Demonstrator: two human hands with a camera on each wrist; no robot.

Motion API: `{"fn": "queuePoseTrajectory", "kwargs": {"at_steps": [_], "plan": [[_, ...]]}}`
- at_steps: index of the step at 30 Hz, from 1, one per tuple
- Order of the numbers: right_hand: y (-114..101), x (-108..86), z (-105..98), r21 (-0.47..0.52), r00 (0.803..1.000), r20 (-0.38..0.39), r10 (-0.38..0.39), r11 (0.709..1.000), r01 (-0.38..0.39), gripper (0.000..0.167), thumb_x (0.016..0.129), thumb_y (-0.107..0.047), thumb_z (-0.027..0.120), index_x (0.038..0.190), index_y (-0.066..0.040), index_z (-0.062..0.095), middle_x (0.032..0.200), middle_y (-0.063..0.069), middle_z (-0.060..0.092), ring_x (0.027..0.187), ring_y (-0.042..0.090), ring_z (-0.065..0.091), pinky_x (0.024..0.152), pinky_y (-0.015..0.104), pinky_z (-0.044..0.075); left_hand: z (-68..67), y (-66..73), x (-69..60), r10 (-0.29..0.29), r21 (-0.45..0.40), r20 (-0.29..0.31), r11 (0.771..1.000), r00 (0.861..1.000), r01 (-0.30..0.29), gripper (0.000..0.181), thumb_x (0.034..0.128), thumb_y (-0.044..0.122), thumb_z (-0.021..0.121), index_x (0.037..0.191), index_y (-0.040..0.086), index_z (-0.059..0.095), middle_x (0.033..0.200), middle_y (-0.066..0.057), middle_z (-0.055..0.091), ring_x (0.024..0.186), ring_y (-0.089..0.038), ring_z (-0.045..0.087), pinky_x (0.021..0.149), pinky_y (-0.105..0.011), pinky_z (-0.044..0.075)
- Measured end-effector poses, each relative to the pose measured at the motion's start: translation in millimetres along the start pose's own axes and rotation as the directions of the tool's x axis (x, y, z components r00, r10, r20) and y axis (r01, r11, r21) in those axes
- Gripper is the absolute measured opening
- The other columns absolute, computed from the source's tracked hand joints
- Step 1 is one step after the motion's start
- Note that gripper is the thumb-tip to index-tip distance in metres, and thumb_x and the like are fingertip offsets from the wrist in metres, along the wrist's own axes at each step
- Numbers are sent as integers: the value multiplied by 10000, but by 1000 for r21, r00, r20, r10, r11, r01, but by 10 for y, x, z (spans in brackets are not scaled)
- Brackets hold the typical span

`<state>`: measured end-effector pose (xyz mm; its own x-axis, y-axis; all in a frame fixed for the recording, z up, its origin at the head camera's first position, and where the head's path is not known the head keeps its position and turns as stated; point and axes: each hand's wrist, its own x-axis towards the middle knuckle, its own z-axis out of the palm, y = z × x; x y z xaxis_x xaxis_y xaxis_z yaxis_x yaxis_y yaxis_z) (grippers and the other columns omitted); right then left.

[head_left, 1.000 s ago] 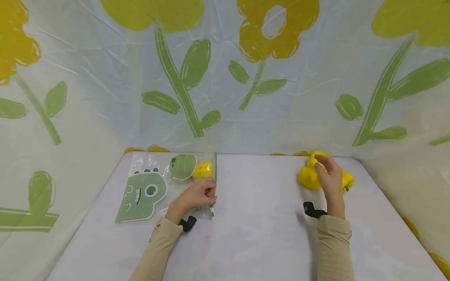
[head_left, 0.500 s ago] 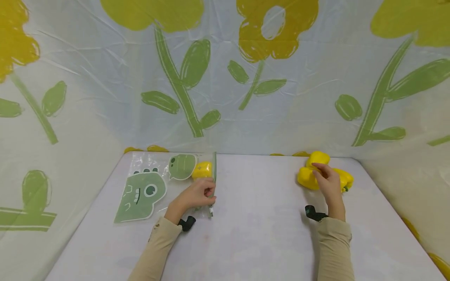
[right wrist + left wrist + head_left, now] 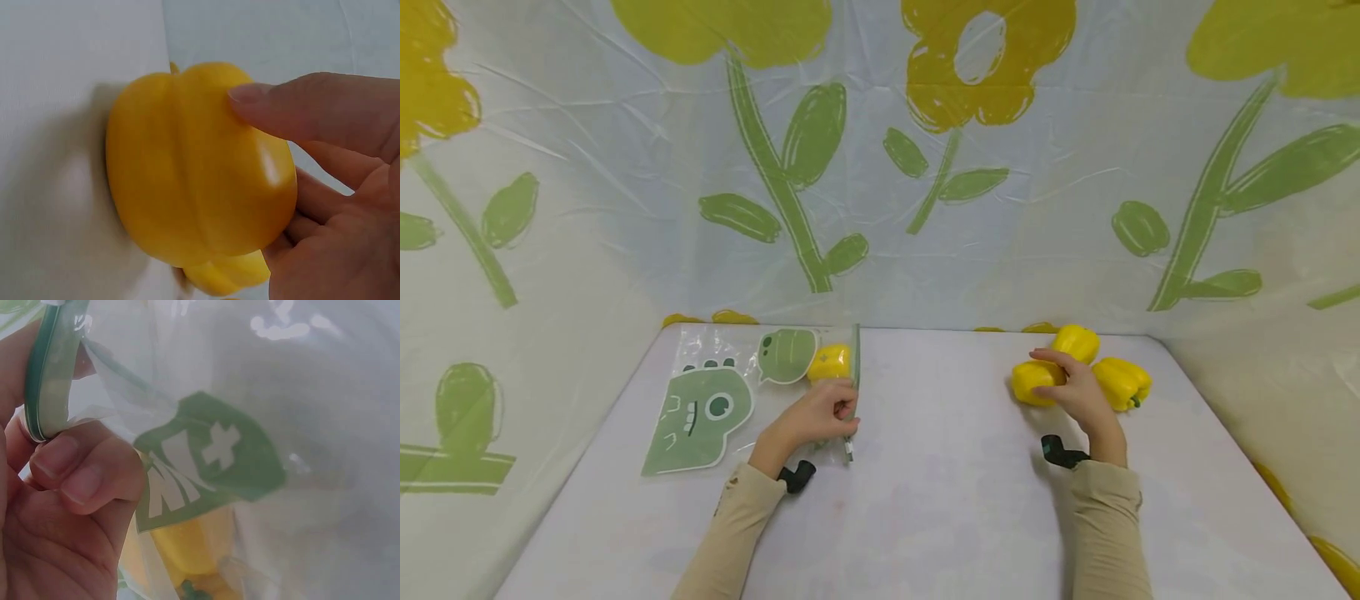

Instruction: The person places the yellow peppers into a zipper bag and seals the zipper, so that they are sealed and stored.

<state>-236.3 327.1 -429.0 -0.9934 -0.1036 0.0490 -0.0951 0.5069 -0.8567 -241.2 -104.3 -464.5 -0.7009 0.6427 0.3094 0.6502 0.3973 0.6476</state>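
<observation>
My left hand [image 3: 811, 415] grips the green-edged opening of a clear zip bag [image 3: 703, 421] with dinosaur prints. Fingers curl about the green zip strip [image 3: 37, 381] in the left wrist view. Inside the bag a yellow bell pepper [image 3: 831, 362] shows through the plastic. On the right, my right hand [image 3: 1078, 396] holds another yellow bell pepper [image 3: 1030, 383], its thumb on one side and fingers round the other, as the right wrist view shows. Close behind that hand lie two more yellow bell peppers, one at the back [image 3: 1077, 342] and one to the right [image 3: 1122, 383].
A white table [image 3: 932, 483] stretches between bag and peppers. Behind it hangs a flower-printed curtain [image 3: 1037, 208], which also wraps both sides. Black wrist camera mounts [image 3: 1063, 452] stick out from each wrist.
My right hand has come down onto the left pepper, and that pepper has shifted left, away from the other two. The left hand and bag have stayed in place.
</observation>
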Motion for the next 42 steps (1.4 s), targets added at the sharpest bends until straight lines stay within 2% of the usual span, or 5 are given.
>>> {"fn": "queuePoseTrajectory", "kwargs": {"at_steps": [9, 15, 19, 27, 42], "plan": [[-167, 130, 318, -208, 994, 68, -81, 974, 93, 521, 849, -25, 719, 1332, 58, 544, 1427, 276, 468, 1343, 457, 367, 1111, 607, 241, 4, 15, -10, 15, -14, -10, 1000, 1000, -15, 360, 736, -34, 691, 621, 109, 381, 660, 77, 324, 597, -47, 310, 587, -207, 288], [-242, 182, 474, -245, 994, 73, -85, 964, 100, 522, 857, -72, 736, 1329, 53, 552, 1397, 270, 502, 1330, 460, 382, 1117, 591, 238, 12, 16, -7, 0, -25, -7, 1000, 1000, -1, 365, 750, -30, 694, 631, 113, 381, 663, 71, 331, 601, -51, 321, 590, -211, 298], [-144, 179, 458, -216, 994, 89, -67, 973, 85, 601, 845, -115, 755, 1378, 24, 516, 1435, 259, 466, 1347, 456, 358, 1119, 604, 217, 25, 2, 2, 1, -27, -12, 1000, 1000, -2, 373, 748, -31, 698, 628, 122, 380, 661, 72, 331, 600, -47, 319, 590, -210, 298], [182, 120, 369, 4, 993, 119, -23, 1000, 22, 870, 761, -49, 817, 1495, -65, 350, 1473, 243, 373, 1260, 417, 390, 1057, 593, 273, 32, -3, 8, 10, -29, -5, 1000, 1000, -10, 357, 733, -30, 686, 621, 119, 381, 659, 74, 329, 589, -44, 312, 582, -208, 291], [218, 224, 586, 131, 997, 65, 50, 990, -59, 885, 718, -94, 868, 1460, -99, 384, 1408, 181, 435, 1199, 361, 441, 1041, 515, 329, 20, -13, -24, 12, -29, -14, 999, 1000, -13, 376, 742, -34, 690, 625, 133, 374, 660, 84, 321, 594, -39, 308, 583, -212, 291]]}}
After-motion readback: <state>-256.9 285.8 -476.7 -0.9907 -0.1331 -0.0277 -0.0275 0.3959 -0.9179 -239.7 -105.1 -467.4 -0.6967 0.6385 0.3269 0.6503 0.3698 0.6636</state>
